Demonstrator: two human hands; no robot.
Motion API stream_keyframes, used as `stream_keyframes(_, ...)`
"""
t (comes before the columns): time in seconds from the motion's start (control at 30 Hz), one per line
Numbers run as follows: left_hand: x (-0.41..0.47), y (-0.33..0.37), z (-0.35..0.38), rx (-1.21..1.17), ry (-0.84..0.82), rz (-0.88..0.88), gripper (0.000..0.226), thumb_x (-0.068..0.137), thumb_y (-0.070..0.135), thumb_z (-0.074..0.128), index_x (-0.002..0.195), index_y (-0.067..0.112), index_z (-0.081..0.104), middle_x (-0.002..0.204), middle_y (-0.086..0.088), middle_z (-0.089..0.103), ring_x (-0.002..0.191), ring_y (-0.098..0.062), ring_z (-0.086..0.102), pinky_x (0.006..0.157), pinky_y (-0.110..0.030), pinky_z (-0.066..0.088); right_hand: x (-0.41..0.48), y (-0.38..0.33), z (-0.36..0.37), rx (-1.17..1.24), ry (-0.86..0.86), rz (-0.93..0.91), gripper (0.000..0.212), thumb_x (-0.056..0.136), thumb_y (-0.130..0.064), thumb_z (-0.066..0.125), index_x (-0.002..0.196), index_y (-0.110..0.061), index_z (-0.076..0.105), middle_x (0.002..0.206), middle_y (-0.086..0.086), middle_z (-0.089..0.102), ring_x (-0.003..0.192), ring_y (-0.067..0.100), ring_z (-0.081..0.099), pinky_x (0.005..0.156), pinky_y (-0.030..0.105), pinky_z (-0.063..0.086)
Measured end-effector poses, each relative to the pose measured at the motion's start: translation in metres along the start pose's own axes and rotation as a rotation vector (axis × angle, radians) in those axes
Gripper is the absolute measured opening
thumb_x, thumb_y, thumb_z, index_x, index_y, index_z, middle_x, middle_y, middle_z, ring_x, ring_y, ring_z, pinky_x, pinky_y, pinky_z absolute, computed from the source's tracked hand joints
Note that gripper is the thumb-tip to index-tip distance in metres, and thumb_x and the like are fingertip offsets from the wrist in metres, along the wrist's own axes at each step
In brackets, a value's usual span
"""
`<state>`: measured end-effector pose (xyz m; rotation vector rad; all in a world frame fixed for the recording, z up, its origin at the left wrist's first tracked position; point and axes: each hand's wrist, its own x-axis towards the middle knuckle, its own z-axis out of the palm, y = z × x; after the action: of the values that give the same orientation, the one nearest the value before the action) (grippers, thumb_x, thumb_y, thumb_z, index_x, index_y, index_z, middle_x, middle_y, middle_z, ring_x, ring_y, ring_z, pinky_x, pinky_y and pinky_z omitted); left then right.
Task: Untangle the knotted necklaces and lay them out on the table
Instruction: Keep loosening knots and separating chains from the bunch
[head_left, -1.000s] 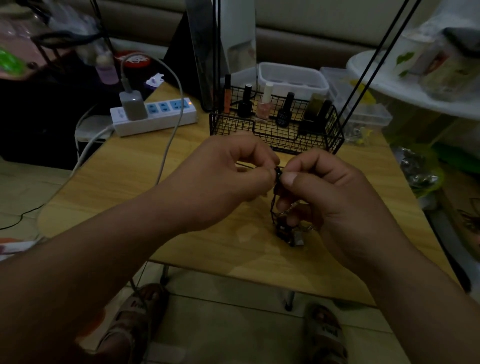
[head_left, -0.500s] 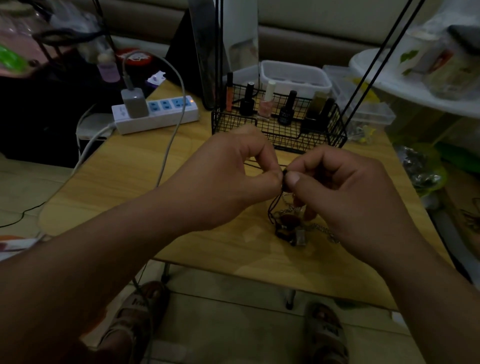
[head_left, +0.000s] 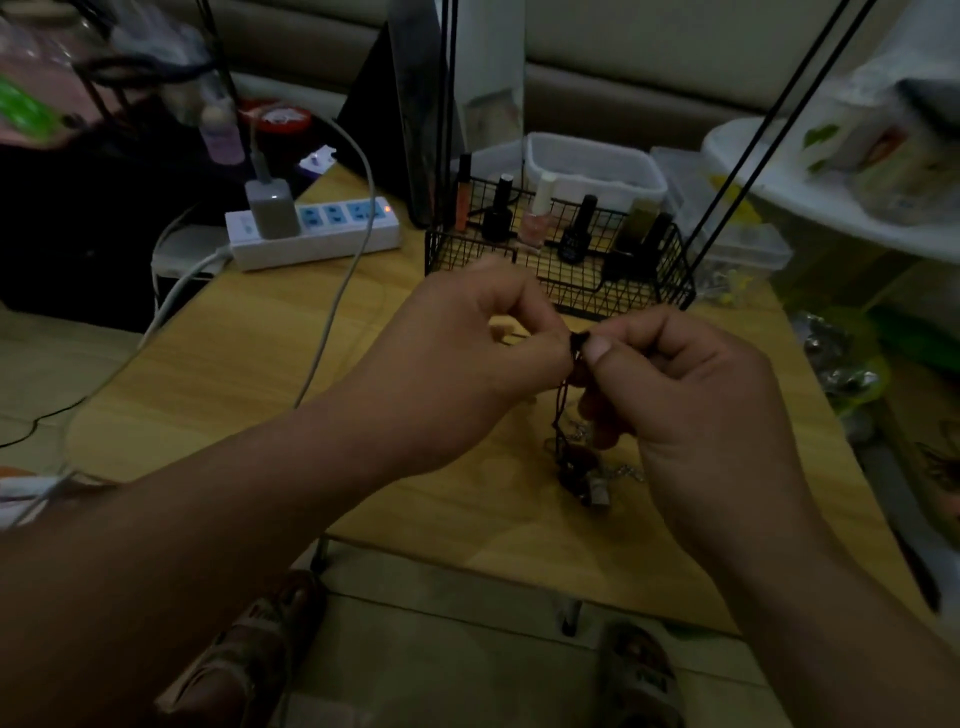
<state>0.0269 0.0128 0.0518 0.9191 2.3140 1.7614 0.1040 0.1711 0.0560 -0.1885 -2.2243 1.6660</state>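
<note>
A tangle of necklaces (head_left: 575, 457), dark cord mixed with silver chain and small pendants, hangs above the wooden table (head_left: 260, 374) with its lower end near the surface. My left hand (head_left: 467, 358) and my right hand (head_left: 691, 395) meet at the top of the tangle. Both pinch the dark knot between thumb and fingertips. The rest of the cord drops straight down between the hands. My right hand's fingers hide part of the chain.
A black wire basket (head_left: 566, 265) with nail polish bottles stands just behind the hands. A white power strip (head_left: 322, 236) with a charger and grey cable lies at the back left. Plastic boxes (head_left: 592, 166) sit behind the basket. The table's front edge is close below.
Both hands have stayed together on the knot, with small finger shifts. The hanging tangle has swung slightly and a bit of silver chain now shows to the right of it.
</note>
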Motion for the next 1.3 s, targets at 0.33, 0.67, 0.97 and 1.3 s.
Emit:
stream_keyframes(0.33,-0.001,-0.001,-0.002,0.151,-0.021,0.026,0.006,0.088,0.037,0.071,0.091,0.033,0.068,0.100,0.013,0.062,0.102,-0.005,0.062,0.096,-0.030,0.051,0.005,-0.003,-0.004,0.028,-0.014,0.104,0.014,0.094,-0.017,0.067,0.083,-0.019,0.075,0.074,0.002,0.073,0.060,0.011,0.063,0.054,0.024,0.051)
stream_keyframes(0.67,0.001,0.012,-0.004,0.258,0.027,0.107,0.008,0.085,0.037,0.066,0.084,0.029,0.068,0.093,0.013,0.061,0.095,-0.004,0.060,0.085,-0.022,0.047,-0.002,-0.010,-0.005,-0.253,0.030,-0.108,0.010,0.093,-0.022,0.071,0.084,-0.027,0.073,0.073,-0.007,0.070,0.064,0.009,0.065,0.053,0.018,0.050)
stream_keyframes(0.97,-0.006,0.014,0.009,0.019,0.115,-0.013,0.014,0.094,0.019,0.073,0.080,0.023,0.070,0.075,0.019,0.064,0.069,0.004,0.058,0.063,-0.010,0.043,-0.007,-0.011,0.000,0.223,0.056,0.217,0.013,0.096,-0.012,0.065,0.086,-0.011,0.073,0.074,0.003,0.073,0.062,0.015,0.061,0.053,0.029,0.048)
stream_keyframes(1.3,-0.001,0.008,0.008,0.099,0.084,0.100,0.010,0.091,0.020,0.072,0.082,0.023,0.070,0.084,0.010,0.068,0.086,-0.007,0.067,0.077,-0.024,0.053,-0.003,-0.008,-0.011,0.218,-0.026,0.219,0.014,0.098,-0.012,0.061,0.088,-0.010,0.071,0.073,0.003,0.069,0.061,0.016,0.061,0.050,0.027,0.048)
